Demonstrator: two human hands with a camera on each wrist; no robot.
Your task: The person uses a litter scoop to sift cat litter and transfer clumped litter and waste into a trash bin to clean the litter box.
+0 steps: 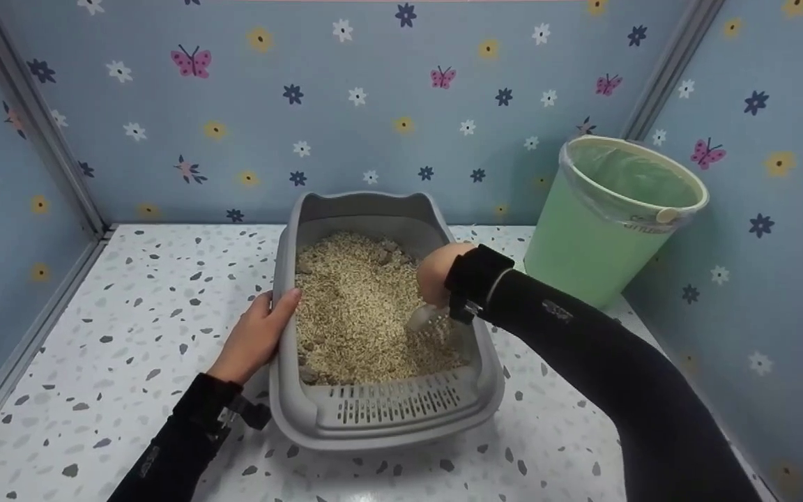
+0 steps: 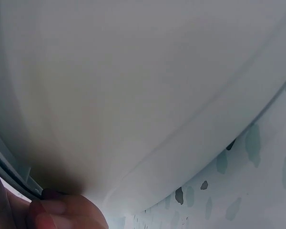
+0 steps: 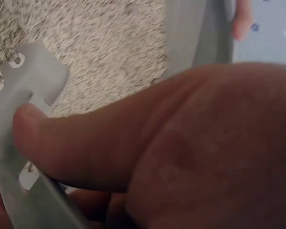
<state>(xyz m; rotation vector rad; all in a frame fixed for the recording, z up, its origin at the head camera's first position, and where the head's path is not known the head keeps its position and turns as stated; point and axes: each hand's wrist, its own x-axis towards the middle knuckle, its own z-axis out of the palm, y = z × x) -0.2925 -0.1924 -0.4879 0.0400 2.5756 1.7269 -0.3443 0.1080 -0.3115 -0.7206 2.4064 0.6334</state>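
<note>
A grey litter box stands on the speckled floor, filled with beige litter. My left hand grips the box's left rim, thumb over the edge; in the left wrist view only fingertips show under the grey wall. My right hand is inside the box at its right side and holds a grey scoop whose end lies in the litter. In the right wrist view my thumb presses on the scoop's slotted handle above the litter.
A light green bin with a clear liner stands at the back right corner. Blue flowered walls close in the back and both sides. White speckled floor lies left of and in front of the box.
</note>
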